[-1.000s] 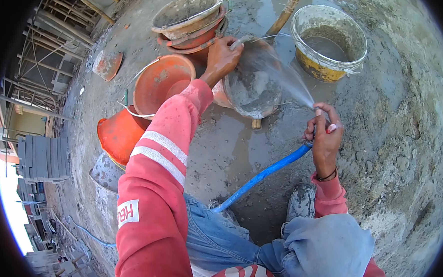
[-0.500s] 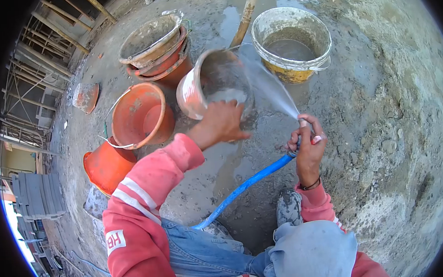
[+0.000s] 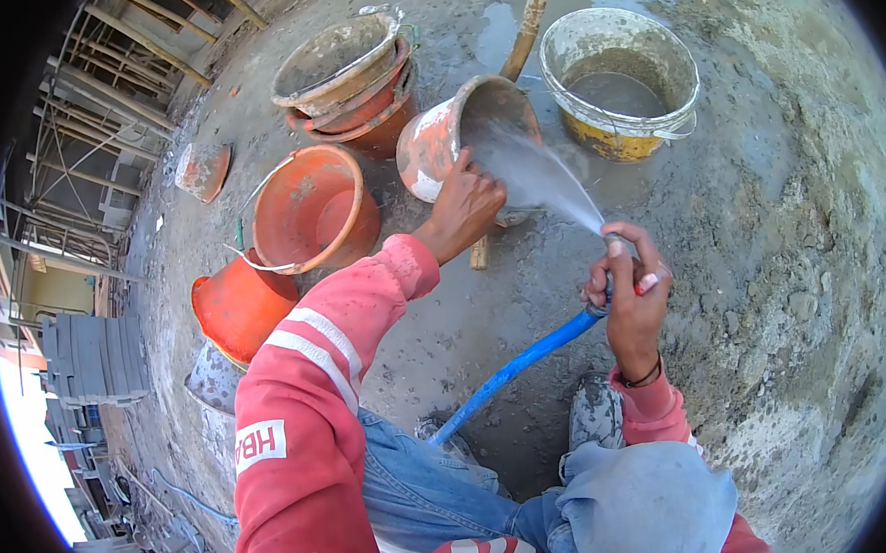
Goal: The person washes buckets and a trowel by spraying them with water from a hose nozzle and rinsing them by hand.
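My right hand [image 3: 632,287] is wrapped around the end of a blue hose [image 3: 518,365], its thumb at the mouth. A fan of water [image 3: 555,182] sprays from it up and left into a tilted, cement-stained orange bucket [image 3: 430,147]. My left hand [image 3: 467,205] is at the near rim of that bucket, fingers curled against it. The bucket lies on its side with its opening toward the spray. The spray blurs its inside.
An upright orange bucket [image 3: 304,212] and an overturned one [image 3: 234,305] are on the left. Stacked tubs [image 3: 337,67] stand behind them. A yellow bucket [image 3: 616,145] holding grey liquid is at the back right, near a wooden pole [image 3: 530,22]. Wet, muddy ground surrounds everything.
The tilted bucket has turned, showing more of its outer side. My left hand has gone from spread fingers before its opening to curled fingers at its rim. Water keeps spraying from the hose.
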Motion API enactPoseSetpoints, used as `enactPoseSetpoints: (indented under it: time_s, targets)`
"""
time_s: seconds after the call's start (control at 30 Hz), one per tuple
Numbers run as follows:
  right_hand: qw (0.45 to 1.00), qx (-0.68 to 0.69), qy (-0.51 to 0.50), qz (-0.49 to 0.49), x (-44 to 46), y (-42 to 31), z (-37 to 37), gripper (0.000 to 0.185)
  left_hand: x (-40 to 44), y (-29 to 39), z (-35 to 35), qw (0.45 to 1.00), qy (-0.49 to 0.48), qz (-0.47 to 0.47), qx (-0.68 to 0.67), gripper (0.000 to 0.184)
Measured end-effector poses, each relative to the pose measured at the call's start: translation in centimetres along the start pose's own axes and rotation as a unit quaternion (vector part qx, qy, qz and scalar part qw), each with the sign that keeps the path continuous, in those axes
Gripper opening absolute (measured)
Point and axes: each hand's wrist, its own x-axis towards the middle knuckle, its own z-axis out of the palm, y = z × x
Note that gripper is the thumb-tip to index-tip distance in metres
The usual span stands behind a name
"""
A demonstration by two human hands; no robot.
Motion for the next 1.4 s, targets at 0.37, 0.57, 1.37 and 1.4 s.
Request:
enactPoseSetpoints:
  time_s: [0.37,0.57,1.37,1.4]
  targets:
    - [0.997,0.041,-0.053,-0.025,0.1,-2.3,2.0,0.016,0.0,1.6,1.6,0.996,-0.002,0.040,-0.077,0.010]
    - [0.998,0.011,-0.054,0.002,0.4,-1.6,2.1,0.014,-0.3,2.8,2.3,0.998,0.018,0.043,-0.032,0.022]
    - [0.997,0.038,0.067,0.009,-0.8,0.5,-1.6,0.016,5.3,-7.6,-4.2,0.927,0.061,-0.255,-0.267,0.031]
    - [0.997,0.040,0.062,0.005,-0.9,0.3,-1.6,0.017,5.3,-7.8,-4.1,0.928,0.060,-0.254,-0.267,0.031]
